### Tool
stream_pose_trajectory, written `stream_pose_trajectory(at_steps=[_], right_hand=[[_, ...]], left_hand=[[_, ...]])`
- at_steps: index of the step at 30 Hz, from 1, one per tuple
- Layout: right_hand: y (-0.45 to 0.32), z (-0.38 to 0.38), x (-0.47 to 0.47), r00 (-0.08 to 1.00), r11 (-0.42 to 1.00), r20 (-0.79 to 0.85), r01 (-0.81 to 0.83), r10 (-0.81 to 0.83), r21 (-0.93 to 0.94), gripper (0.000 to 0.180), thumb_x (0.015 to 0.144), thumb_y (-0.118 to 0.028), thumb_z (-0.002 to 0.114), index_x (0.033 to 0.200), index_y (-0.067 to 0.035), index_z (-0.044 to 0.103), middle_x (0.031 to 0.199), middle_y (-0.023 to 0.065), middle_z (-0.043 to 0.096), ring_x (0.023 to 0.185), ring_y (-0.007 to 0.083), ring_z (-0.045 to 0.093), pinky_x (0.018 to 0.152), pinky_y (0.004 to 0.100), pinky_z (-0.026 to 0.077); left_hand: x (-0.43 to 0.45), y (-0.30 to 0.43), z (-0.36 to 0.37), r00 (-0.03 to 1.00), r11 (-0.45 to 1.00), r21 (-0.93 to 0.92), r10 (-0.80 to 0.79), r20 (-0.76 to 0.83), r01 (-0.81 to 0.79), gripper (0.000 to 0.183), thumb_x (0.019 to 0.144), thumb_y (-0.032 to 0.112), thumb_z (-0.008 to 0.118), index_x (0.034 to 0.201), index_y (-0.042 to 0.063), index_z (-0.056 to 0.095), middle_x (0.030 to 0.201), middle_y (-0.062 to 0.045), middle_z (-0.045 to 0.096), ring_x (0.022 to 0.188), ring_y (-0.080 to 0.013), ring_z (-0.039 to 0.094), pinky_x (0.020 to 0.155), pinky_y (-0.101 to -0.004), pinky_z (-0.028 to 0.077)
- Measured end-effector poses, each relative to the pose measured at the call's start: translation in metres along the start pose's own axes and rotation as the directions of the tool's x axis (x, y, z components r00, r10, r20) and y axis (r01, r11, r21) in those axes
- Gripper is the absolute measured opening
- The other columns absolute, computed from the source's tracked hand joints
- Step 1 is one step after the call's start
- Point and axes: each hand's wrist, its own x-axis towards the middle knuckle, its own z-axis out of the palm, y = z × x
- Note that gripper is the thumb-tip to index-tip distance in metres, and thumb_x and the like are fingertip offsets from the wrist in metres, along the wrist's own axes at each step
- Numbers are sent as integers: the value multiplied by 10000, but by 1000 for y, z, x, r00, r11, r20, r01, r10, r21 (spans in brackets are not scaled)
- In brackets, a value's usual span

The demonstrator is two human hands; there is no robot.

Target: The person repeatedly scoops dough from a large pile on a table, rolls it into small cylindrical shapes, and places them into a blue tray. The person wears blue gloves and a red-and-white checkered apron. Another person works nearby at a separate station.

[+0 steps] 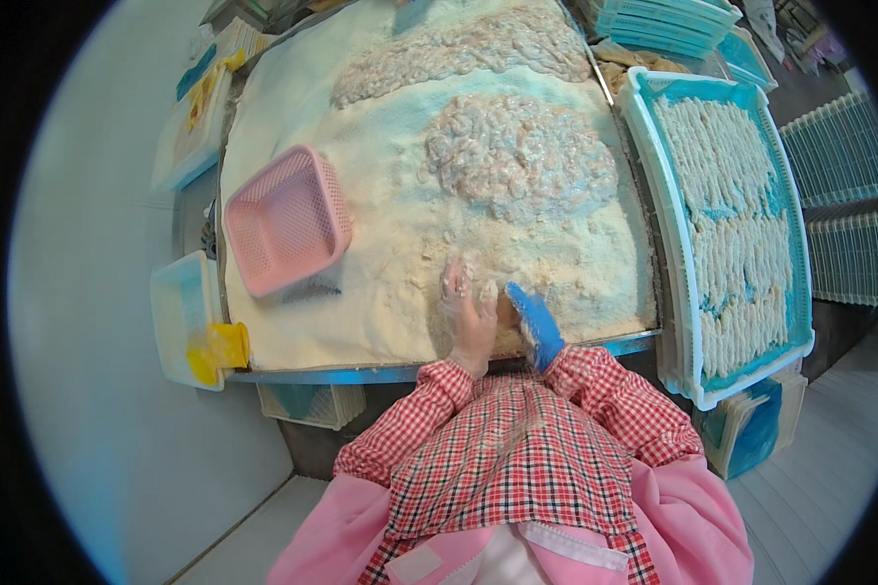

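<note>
Near the front edge of a broad table, my left hand (470,314) stands in pale crumbs (388,314), wearing a thin clear glove. Its fingers are extended, thumb apart, with crumbs stuck to them. Just to its right my right hand (537,322), in a blue glove, is held edge-on with crumbs on it. Between the hands shows a small brownish patch, too unclear to name. Beyond them a wet heap of raw meat strips (519,150) lies on the crumbs. A second band of raw strips (468,51) stretches behind it.
A pink perforated plastic basket (289,219) rests tilted on the crumbs at left. On the right stands a white-rimmed tray (691,329) with rows of crumb-coated strips (743,256). A yellow scoop or cup (223,347) and white bin (183,314) sit front left. Stacked trays (666,25) rise at back right.
</note>
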Motion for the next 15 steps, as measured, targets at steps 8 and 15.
stream_pose_trajectory(at_steps=[8,15], right_hand=[[-32,-16,-25,911,783,178,205,-372,587,536,990,-397,331,1411,-67,302,1411,99,374,1301,207,355,1089,321,264],[-126,-109,-112,956,942,-122,286,-267,178,310,949,-324,495,1105,-67,573,824,-16,571,610,85,530,522,207,468]], left_hand=[[25,67,27,906,958,-13,275,321,-287,648,939,419,291,1438,16,202,1504,-159,182,1396,-309,147,1130,-496,32],[145,54,62,979,977,68,202,1,-202,557,907,228,511,1355,-37,313,1310,-234,450,1250,-331,398,1061,-392,294]])
